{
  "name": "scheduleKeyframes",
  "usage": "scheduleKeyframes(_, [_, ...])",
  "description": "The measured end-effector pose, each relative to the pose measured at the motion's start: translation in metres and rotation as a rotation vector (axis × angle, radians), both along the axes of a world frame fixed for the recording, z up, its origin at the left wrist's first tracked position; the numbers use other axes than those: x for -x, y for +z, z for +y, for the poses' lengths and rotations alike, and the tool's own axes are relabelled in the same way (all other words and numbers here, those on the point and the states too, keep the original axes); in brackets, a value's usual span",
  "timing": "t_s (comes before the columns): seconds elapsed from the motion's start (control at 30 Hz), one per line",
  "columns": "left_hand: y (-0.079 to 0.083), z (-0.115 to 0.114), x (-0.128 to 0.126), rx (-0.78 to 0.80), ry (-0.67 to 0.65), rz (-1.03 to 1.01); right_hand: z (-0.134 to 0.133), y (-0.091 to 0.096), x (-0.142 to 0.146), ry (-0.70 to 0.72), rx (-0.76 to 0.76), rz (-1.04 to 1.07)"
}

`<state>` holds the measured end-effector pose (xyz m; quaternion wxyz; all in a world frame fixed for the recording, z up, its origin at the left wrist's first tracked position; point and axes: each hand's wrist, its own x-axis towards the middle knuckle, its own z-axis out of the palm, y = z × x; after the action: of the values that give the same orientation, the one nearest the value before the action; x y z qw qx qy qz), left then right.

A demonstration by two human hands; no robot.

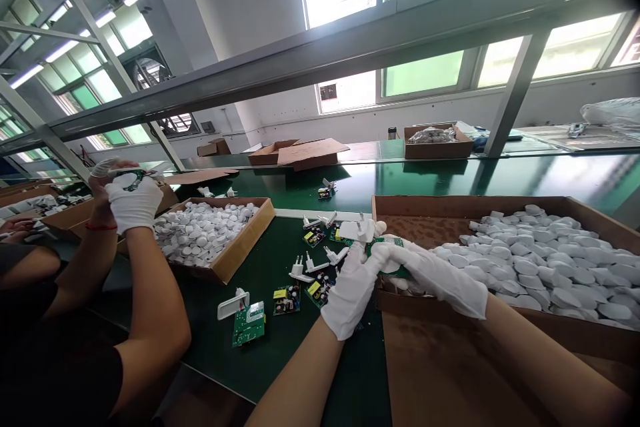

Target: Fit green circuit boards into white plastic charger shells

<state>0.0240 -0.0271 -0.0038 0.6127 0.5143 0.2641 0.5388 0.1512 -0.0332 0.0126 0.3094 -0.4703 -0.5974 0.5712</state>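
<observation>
White gloves cover both my hands, which meet above the near left edge of the right-hand cardboard box. My left hand (350,293) is closed on a white plug casing (357,231) whose pins point up. Just beside it, my right hand (430,273) grips a green circuit board (393,241), its fingers hiding part of it. Whether wires join the casing and board I cannot tell. Left of my hands lie several plug casings (300,270) with circuit boards (287,299), yellow parts showing on some. Nearer me, a green board (249,324) rests against a white casing (231,305).
The large cardboard box (423,201) on the right holds many white rounded pieces (540,260). Another box (243,240) of white pieces stands left. At far left, a co-worker's gloved hand (134,200) holds a board. A metal beam (280,70) crosses above the green table (350,373).
</observation>
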Motion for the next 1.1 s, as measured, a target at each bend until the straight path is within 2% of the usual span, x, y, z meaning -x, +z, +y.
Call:
scheduleKeyframes(0.1, [-0.006,0.004,-0.003,-0.041,-0.055,-0.003,-0.005,0.008,0.002,-0.043,0.027,0.035])
scheduleKeyframes(0.2, [-0.01,0.006,-0.003,-0.046,0.009,0.054,-0.008,0.014,0.005,-0.072,0.04,0.06])
scheduleKeyframes(0.3, [-0.008,0.005,-0.001,-0.054,0.022,0.058,-0.006,0.012,0.004,-0.116,0.035,0.095])
scheduleKeyframes(0.4, [-0.001,0.002,0.002,-0.077,-0.003,0.047,0.001,0.001,0.001,-0.041,0.039,0.101])
scheduleKeyframes(0.47, [0.004,0.001,0.005,-0.103,0.027,0.064,0.004,-0.004,-0.001,0.019,0.019,0.048])
scheduleKeyframes(0.57, [0.009,-0.002,0.006,-0.111,0.062,0.077,0.004,-0.003,0.001,0.033,-0.063,0.002])
scheduleKeyframes(0.67, [0.012,-0.004,0.003,-0.096,0.073,0.079,0.001,0.002,0.005,0.04,-0.119,0.058])
scheduleKeyframes(0.8, [0.007,-0.003,-0.001,-0.044,0.074,0.011,0.0,0.004,0.008,0.024,-0.188,0.03])
scheduleKeyframes(1.0, [-0.004,0.009,-0.008,0.036,0.074,0.007,0.002,-0.002,0.003,0.118,-0.251,-0.027])
scheduleKeyframes(1.1, [-0.005,0.012,-0.009,0.078,0.133,0.012,0.005,-0.004,0.002,0.147,-0.28,-0.086])
